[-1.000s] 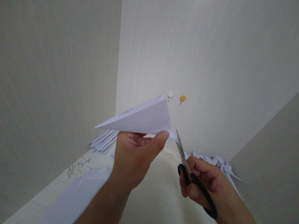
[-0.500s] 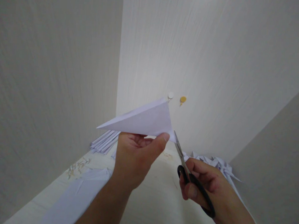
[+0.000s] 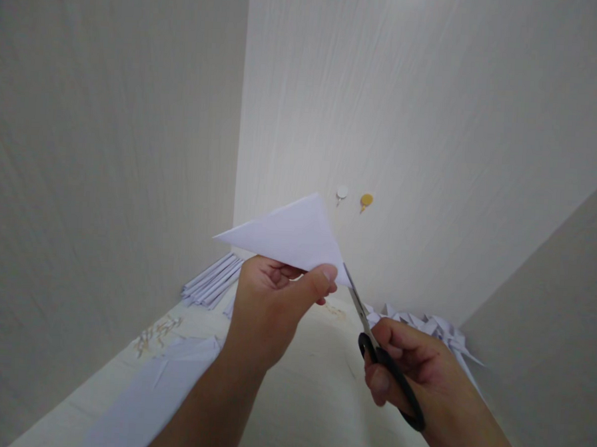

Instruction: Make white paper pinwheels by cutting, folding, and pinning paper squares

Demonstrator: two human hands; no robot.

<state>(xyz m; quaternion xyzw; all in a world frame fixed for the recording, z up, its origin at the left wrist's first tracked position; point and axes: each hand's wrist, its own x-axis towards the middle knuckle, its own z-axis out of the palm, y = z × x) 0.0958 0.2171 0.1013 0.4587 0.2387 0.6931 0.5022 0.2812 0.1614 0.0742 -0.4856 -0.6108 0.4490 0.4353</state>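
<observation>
While holding a folded white paper triangle [image 3: 288, 233] raised above the pale worktop [image 3: 315, 384], pointed its sharp tip leftward and its broad end to the right. Clamped the grip of the left hand [image 3: 274, 309] on its lower edge, with the thumb laid across the near face close to the lower right corner and with fingers curled beneath. Closed the grip of the right hand [image 3: 435, 377] round the black handles of a pair of scissors [image 3: 382, 356], angled upward to the left; set the metal blades against that same corner. Could not tell the depth of any cut. Showed, partly hidden by the left forearm [image 3: 203, 405], flat white sheets [image 3: 140, 388] on the worktop; beyond these, near the left wall [image 3: 107, 140], small pale scraps [image 3: 157, 333] and a bundle of slim white paper rolls [image 3: 212, 282]. Included, behind the right hand, a heap of pointed white paper pieces [image 3: 423, 323]. Displayed on the back wall [image 3: 410, 89], side by side, a white hook [image 3: 341, 193] and a yellow hook [image 3: 366, 200].
</observation>
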